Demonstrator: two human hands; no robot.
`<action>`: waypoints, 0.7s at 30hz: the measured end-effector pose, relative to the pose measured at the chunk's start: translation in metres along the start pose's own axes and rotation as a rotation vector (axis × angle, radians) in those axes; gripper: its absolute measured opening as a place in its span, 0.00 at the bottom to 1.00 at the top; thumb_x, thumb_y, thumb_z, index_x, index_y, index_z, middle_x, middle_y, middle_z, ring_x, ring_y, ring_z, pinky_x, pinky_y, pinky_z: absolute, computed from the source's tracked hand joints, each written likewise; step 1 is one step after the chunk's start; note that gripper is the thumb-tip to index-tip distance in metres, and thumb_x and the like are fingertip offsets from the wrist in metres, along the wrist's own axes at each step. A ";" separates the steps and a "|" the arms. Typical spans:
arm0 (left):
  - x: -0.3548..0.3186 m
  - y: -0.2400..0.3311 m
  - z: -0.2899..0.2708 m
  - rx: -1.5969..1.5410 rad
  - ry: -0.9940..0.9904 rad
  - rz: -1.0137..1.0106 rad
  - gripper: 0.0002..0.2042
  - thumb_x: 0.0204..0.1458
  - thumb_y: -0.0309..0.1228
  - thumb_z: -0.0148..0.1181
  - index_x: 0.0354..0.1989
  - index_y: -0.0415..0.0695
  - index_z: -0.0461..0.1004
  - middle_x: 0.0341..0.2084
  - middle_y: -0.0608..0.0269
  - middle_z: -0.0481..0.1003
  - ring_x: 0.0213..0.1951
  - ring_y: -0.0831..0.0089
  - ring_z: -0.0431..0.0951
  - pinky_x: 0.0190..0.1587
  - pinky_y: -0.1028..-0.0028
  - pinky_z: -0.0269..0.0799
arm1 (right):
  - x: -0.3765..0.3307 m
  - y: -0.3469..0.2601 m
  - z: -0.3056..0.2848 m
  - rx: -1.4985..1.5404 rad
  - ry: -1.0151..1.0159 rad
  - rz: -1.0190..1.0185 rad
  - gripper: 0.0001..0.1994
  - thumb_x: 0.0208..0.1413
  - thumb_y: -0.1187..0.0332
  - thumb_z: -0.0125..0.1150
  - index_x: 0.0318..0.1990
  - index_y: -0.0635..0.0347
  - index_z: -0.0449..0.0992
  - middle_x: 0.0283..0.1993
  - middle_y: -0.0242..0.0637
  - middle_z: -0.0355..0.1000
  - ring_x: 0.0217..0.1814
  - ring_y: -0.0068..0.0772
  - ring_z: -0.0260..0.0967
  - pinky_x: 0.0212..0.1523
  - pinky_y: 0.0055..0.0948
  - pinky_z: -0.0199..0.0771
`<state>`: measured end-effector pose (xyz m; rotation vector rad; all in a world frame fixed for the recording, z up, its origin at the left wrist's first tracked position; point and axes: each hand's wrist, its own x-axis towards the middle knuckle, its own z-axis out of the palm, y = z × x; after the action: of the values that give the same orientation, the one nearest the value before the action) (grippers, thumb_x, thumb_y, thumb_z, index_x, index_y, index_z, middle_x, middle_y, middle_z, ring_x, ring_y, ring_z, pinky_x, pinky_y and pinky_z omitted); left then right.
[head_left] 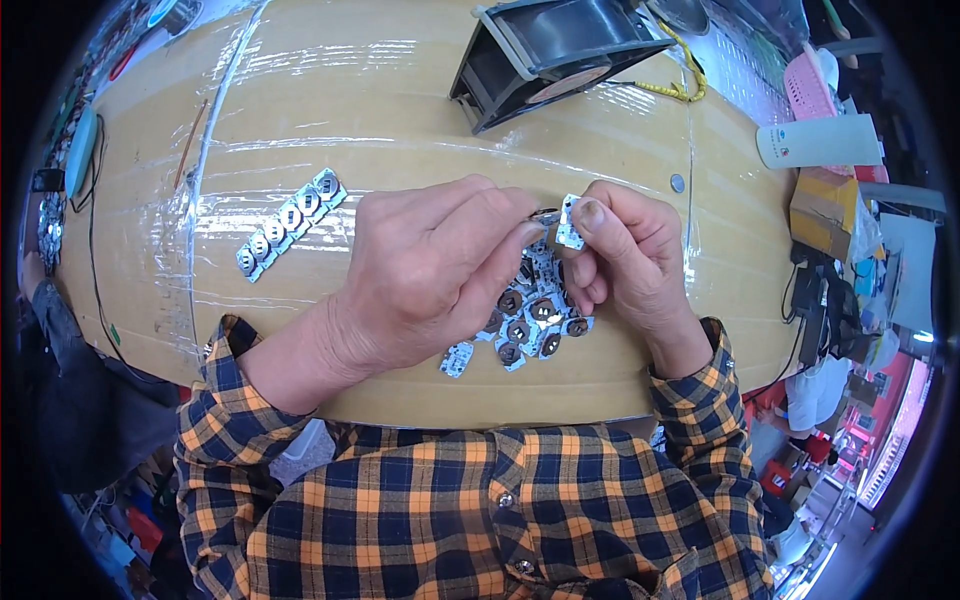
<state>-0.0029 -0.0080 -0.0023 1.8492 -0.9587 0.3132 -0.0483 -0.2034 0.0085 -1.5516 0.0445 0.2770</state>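
My right hand pinches a small white circuit board between thumb and fingers, upright above the pile. Close beside it, my left hand is closed, thumb against forefinger, on a small dark round piece seen nearly edge-on. Whether the two pieces touch, I cannot tell. Beneath both hands lies a loose pile of small circuit boards, many with round dark coin-cell holders; my hands hide part of it. To the left, a slanting strip of circuit boards carries several round silvery parts in a row.
A black box fan with a yellow-sleeved cable stands at the back. One silvery disc lies right of my hands. A pale green cup, a pink basket and a cardboard box line the right edge. Thin black cables run along the left.
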 end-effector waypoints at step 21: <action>0.000 -0.003 0.006 -0.286 0.147 -0.110 0.06 0.48 0.20 0.60 0.35 0.34 0.74 0.23 0.54 0.74 0.24 0.65 0.76 0.26 0.72 0.69 | -0.013 -0.005 0.004 -0.406 0.087 -0.123 0.16 0.58 0.71 0.51 0.16 0.62 0.66 0.13 0.31 0.62 0.13 0.22 0.58 0.16 0.24 0.55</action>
<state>-0.0019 -0.0122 -0.0071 1.5872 -0.7558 0.2281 -0.0601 -0.2014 0.0164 -1.9613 -0.0414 0.1244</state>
